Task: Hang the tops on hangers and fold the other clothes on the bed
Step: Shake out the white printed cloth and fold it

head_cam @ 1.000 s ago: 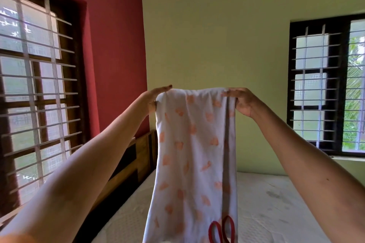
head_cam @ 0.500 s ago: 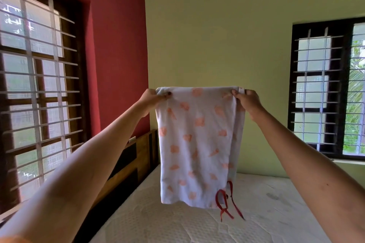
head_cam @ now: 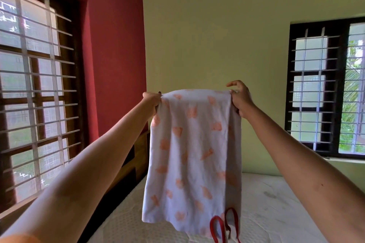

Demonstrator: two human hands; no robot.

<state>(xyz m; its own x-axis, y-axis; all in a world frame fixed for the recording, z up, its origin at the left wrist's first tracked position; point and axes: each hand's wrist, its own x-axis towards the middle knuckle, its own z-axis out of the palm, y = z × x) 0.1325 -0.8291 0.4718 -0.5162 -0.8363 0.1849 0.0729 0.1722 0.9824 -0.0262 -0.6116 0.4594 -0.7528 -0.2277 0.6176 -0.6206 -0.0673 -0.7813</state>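
A bare mattress on a wooden bed frame fills the corner of a room with one red wall, one pale green wall and two barred windows, the left window and the right window. Above the mattress a person holds up a white garment with orange print, doubled over and hanging free of the bed, its red drawstring dangling at the lower edge. The left hand is curled tight round the cloth's top left corner; the right hand pinches the top right corner between thumb and fingers, forefinger lifted clear. The drawstring suggests bottoms, not a top, so the step in hand looks like a fold made in the air. The next move likely calls for lowering the piece flat onto the mattress, edges kept level, and folding once more. No brand, label or writing can be read anywhere
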